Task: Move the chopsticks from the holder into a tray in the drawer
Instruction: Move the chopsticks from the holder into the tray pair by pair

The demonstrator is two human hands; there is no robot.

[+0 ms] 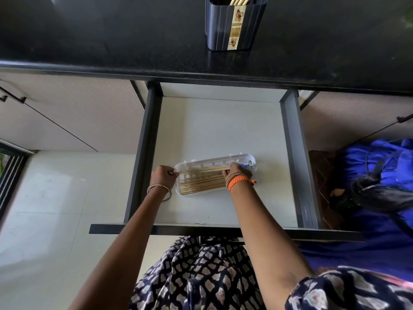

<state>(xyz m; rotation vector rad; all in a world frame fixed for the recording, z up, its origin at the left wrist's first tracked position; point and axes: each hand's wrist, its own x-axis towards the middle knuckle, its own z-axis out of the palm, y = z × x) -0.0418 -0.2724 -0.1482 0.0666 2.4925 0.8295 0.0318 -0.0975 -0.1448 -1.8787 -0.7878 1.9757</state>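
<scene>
The drawer [223, 130] is standing pulled out below the black surface [111, 41], and a white slotted tray [214, 161] is lying across its pale floor, slightly tilted, nearer the front than the back. Several wooden chopsticks [201, 183] are lying lengthwise in the tray, side by side.

The left hand [164, 175] is gripping the tray's left end, fingers curled over the rim, with a thin bangle [159, 191] sitting on the wrist. The right hand [238, 172] is reaching into the right half of the tray, fingers bent down onto the chopsticks; it is covering their right ends, so whether it is pinching one or merely pressing on them cannot be told. Orange and patterned threads [239, 182] are wrapping that wrist. Just past the right hand's fingertips, something small with blue print is showing at the tray's right end, too blurred to name.

On the surface above the drawer, well apart from both hands, a dark ribbed holder [234, 25] is standing upright, with the tips of more chopsticks showing at its mouth against the top edge of the view. A blue cloth [380, 164] is lying to the right of the drawer.
</scene>
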